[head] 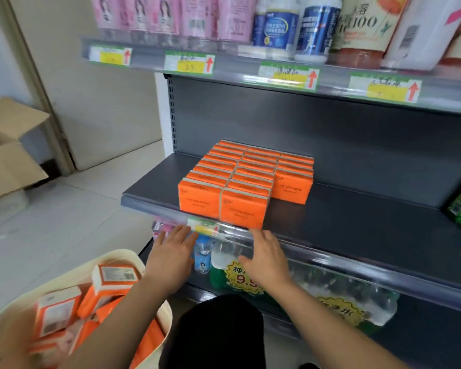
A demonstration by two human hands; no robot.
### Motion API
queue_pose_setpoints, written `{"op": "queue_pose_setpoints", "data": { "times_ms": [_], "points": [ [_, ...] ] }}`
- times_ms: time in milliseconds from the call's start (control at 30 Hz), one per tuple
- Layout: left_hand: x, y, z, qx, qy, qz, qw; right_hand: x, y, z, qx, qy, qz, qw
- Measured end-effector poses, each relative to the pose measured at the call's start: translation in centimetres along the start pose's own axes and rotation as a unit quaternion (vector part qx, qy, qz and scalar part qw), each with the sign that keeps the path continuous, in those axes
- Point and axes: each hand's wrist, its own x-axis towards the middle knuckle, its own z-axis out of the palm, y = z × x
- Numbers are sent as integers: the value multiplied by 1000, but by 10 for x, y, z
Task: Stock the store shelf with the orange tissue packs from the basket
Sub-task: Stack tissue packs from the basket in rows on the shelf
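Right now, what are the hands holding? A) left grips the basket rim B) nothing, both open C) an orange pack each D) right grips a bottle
B: the left hand and right hand both have straight, spread fingers with nothing in them, just below the front edge of the shelf.

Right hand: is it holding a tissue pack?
No, the right hand is open with straight fingers at the front edge of the shelf, holding nothing.
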Motion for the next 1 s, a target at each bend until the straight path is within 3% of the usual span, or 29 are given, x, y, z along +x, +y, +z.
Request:
{"op": "queue_pose_setpoints", "data": {
  "times_ms": [133,600,833,1000],
  "points": [
    [-37,-39,20,-8,-2,-27,1000,-4,-30,22,-48,-73,-38,995],
    [-152,-145,95,-5,-171,-218,961,-8,-116,117,-122,-173,-155,965],
    [-202,-169,164,-90,-271,-310,907,-4,-121,152,-136,-231,-165,949],
    [-219,-166,194,-209,-332,-345,853,3,-120,163,-143,-265,-171,938]
  ]
}}
